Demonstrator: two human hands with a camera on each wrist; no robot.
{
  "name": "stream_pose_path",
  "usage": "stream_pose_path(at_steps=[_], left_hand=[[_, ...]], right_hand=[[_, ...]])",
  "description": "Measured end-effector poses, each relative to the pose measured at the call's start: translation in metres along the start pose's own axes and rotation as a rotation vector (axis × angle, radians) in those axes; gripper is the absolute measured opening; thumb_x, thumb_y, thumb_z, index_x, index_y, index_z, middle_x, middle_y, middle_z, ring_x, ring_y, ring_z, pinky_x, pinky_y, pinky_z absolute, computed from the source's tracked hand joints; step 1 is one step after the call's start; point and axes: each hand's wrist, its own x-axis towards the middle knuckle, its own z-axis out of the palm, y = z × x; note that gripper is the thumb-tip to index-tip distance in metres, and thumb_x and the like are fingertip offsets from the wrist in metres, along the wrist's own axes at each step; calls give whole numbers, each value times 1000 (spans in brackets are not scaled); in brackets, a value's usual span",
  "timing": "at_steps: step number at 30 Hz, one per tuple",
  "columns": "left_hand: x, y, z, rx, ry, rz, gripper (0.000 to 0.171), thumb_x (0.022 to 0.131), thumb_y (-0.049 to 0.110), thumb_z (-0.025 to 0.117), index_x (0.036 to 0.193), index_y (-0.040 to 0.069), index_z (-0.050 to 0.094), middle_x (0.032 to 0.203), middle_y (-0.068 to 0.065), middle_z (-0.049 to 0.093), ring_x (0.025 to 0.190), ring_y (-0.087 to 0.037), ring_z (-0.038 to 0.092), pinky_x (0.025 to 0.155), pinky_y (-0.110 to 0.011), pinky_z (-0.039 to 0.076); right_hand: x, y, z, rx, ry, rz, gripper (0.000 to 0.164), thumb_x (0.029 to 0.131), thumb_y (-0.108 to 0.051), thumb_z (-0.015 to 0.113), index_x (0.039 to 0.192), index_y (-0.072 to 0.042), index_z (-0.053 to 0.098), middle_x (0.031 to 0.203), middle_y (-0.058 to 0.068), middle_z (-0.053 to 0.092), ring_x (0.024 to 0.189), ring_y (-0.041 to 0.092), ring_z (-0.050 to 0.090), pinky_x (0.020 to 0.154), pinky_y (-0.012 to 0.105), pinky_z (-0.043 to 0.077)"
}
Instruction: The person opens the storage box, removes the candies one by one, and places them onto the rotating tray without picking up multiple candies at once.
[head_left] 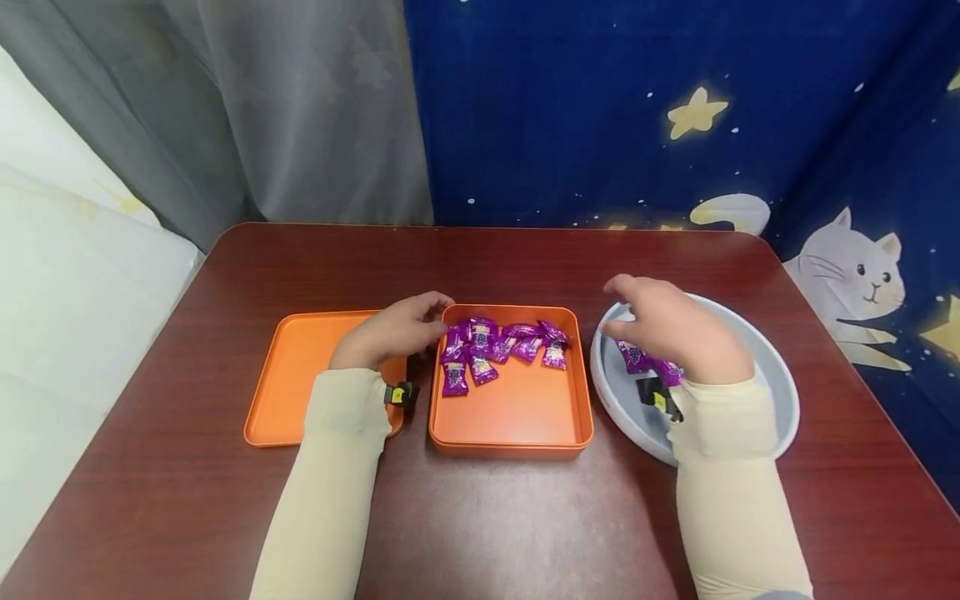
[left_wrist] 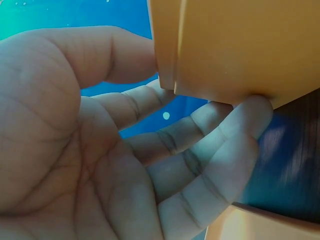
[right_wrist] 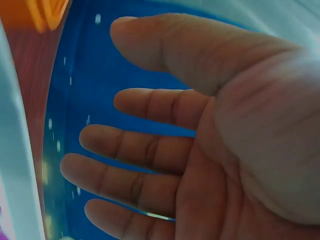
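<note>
Wrapped candies (head_left: 481, 335) in squarish, smooth orange box (head_left: 517, 417)

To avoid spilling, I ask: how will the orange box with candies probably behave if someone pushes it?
The orange box looks stiff, its walls standing straight, so it would probably keep its shape. Low and wide, it seems unlikely to tip. The purple candies lie loose inside and may slide.

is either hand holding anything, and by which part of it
The left hand holds the orange box by its left side, thumb at the rim, fingers against the outer wall; the right hand holds nothing.
</note>
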Motion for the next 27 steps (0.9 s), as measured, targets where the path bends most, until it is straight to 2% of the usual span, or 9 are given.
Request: stream_pose_path(at_steps=[4, 8, 17, 27], left_hand=[[-1, 1, 0, 3, 0, 8, 40, 93, 23, 51, 132, 15, 44, 106, -10, 55, 88, -26, 53, 75, -38, 52], [-2, 2, 0, 5, 7, 5, 39, 93, 22, 51, 131, 15, 45, 105, -10, 56, 88, -26, 53, 74, -38, 52], [-2, 2, 0, -12, 2, 1, 40, 93, 22, 51, 132, 14, 44, 105, -10, 55, 88, -28, 54, 76, -41, 53], [-3, 2, 0, 0, 14, -1, 40, 92, 22, 52, 131, 15, 45, 105, -10, 55, 87, -26, 54, 74, -40, 53]], right_hand=[[9, -23, 10, -8, -23, -69, 57, 82, -29, 70, 129, -6, 49, 123, 17, 58, 110, 32, 52, 93, 54, 45], [17, -37, 17, -13, -33, -140, 53, 83, -26, 68, 128, -4, 50, 121, 17, 59, 107, 30, 53, 96, 51, 44], [20, -55, 22, 34, -48, -154, 53, 83, -27, 68, 129, -6, 50, 124, 15, 58, 110, 29, 52, 98, 50, 43], [29, -66, 41, -62, -34, -205, 42, 83, -25, 69, 118, -5, 56, 107, 14, 63, 95, 26, 55, 93, 46, 46]])
